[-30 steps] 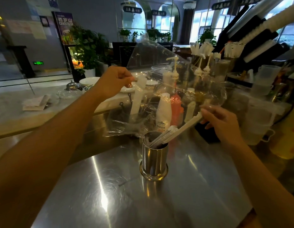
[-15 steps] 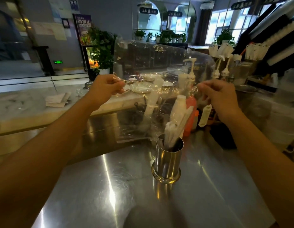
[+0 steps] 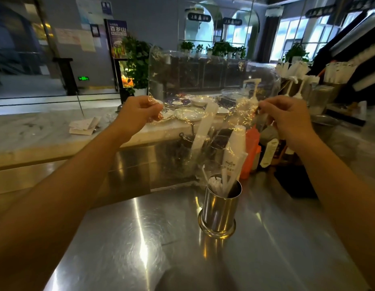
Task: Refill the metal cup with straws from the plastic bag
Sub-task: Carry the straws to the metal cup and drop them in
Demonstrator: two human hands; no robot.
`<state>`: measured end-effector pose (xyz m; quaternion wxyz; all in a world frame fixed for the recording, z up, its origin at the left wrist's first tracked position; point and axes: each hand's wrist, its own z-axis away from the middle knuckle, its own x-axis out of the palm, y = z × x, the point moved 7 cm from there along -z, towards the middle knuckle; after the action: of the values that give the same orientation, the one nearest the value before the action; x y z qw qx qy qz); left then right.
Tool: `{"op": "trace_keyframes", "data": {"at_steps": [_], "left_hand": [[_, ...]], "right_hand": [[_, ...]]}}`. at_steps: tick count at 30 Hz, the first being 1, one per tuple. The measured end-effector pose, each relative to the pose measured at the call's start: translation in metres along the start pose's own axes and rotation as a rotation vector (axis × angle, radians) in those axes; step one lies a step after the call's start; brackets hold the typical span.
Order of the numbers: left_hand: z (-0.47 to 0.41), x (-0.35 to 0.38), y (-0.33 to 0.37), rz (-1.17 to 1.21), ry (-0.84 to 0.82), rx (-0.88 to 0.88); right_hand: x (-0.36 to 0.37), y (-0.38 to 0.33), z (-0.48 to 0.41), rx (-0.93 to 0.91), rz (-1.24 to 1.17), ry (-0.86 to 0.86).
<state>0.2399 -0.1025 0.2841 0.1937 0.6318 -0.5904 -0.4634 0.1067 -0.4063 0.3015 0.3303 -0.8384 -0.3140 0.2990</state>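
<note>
The metal cup (image 3: 220, 208) stands upright on the steel counter (image 3: 123, 244) in front of me, slightly right of centre, with a bunch of paper-wrapped straws (image 3: 228, 175) leaning inside it and sticking up past the rim. I judge the refill largely done: the cup looks fairly stocked, though there seems to be room left toward its right side.

Above and behind the cup I hold the clear plastic bag (image 3: 203, 85) stretched out. My left hand (image 3: 138, 112) pinches its left edge between thumb and curled fingers; my right hand (image 3: 287, 118) pinches the right edge the same way. The film is so transparent that I cannot tell for sure whether any straws remain inside; one long white strip (image 3: 203, 127) shows through or in it.

What is left, as I read it: check the bag, tip out anything remaining, then put it aside. Beyond sit plates (image 3: 186, 110) and sauce bottles (image 3: 251, 152).
</note>
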Motion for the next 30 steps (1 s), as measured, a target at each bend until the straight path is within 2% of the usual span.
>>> {"op": "trace_keyframes", "data": {"at_steps": [10,14,19,25,27,30], "left_hand": [[-0.004,0.000,0.008,0.016,0.048,0.006],[0.001,0.013,0.006,-0.010,-0.049,-0.031],[0.004,0.004,0.006,0.085,0.059,-0.069],[0.008,0.010,0.004,0.113,-0.048,-0.131],[0.010,0.006,0.009,0.129,0.012,-0.081],[0.012,-0.002,0.019,0.272,0.115,-0.012]], "right_hand": [[-0.012,-0.003,-0.010,-0.018,-0.012,0.067],[-0.003,0.000,-0.007,-0.010,0.040,0.026],[-0.013,0.002,-0.005,0.038,-0.042,0.103],[-0.021,-0.006,-0.004,0.035,-0.088,0.158],[-0.026,-0.011,-0.003,0.040,-0.146,0.225],[-0.032,-0.020,-0.005,0.062,-0.263,0.332]]}}
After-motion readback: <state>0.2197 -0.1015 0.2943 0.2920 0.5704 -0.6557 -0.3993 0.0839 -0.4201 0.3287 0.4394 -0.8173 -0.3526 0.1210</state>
